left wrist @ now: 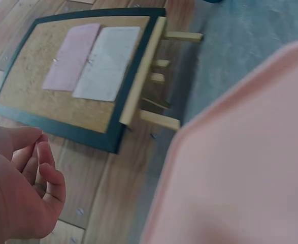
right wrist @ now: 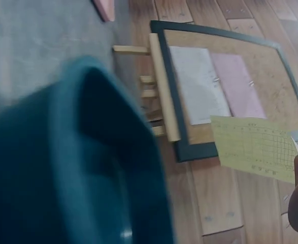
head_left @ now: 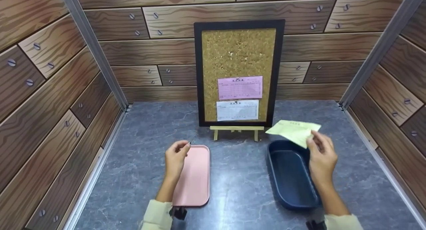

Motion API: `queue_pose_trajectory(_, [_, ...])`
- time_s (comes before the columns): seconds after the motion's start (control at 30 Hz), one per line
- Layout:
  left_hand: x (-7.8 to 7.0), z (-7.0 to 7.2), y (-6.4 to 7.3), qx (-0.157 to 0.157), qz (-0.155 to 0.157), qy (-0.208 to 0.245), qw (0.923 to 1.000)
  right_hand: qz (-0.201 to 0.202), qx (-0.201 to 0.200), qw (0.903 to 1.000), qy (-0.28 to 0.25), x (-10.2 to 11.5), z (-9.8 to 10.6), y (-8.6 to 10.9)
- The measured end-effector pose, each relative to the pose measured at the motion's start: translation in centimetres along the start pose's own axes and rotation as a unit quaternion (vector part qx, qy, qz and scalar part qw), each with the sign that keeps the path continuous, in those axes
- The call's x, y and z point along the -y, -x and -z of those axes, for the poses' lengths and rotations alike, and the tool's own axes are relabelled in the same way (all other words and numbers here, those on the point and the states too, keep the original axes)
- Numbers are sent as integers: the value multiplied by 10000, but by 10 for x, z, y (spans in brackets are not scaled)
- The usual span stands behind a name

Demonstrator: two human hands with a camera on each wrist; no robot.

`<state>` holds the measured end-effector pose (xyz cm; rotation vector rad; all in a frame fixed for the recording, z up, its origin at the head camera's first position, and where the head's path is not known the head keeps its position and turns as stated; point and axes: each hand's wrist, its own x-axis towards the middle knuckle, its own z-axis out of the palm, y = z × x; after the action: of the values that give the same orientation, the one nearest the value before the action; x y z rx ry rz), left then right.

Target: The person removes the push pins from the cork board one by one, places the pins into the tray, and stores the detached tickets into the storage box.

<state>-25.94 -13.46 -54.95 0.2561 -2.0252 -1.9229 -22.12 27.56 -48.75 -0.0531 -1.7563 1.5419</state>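
Note:
My right hand (head_left: 322, 156) pinches a yellow paper form (head_left: 294, 130) by its right edge, above the far end of the dark blue bin (head_left: 289, 176). In the right wrist view, a printed grid shows on the yellow form (right wrist: 255, 147). Over the pink tray (head_left: 196, 176), my left hand (head_left: 176, 156) pinches a small dark pin (head_left: 190, 143) between thumb and finger; it is hard to make out. A framed corkboard (head_left: 239, 50) bears a pink form (head_left: 240, 87), with a white form (head_left: 237, 110) pinned below it.
The corkboard stands on a small wooden easel (head_left: 237, 128) at the back of the grey marbled table (head_left: 239, 176). Wood-patterned walls (head_left: 159, 52) close in the back and both sides, with metal rails (head_left: 96, 50) at the corners.

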Motion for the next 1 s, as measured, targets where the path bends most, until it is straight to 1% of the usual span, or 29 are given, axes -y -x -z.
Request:
queue_pose_trajectory(0.07, [9,4,4,13,32,-70,10000,-190,-43,9998,61,-11,7,9])
queue_pose_trajectory(0.2, [22,6,12,67,135,-335,9993,-573,-80,9983,-67,-16,19,25])
queue_pose_trajectory(0.3, [30,6,16,91,225,-539,9983,-808,-88,9967,76,-28,27,34])
queue_pose_trajectory(0.43, [39,6,20,235,281,-709,9968,-959,-70,9924,762,-49,37,44])
queue_pose_trajectory(0.53, [46,8,23,356,297,-845,9953,-1005,-56,9866,1286,-55,41,51])
queue_pose_trajectory(0.73, [59,16,29,382,249,-1290,9906,-1164,142,9720,2037,-58,46,63])
queue_pose_trajectory(0.9, [63,19,32,499,263,-1527,9867,-1183,432,9619,2425,-59,49,69])
queue_pose_trajectory(1.0, [64,20,32,593,223,-1777,9820,-1232,624,9550,2626,-59,51,71])
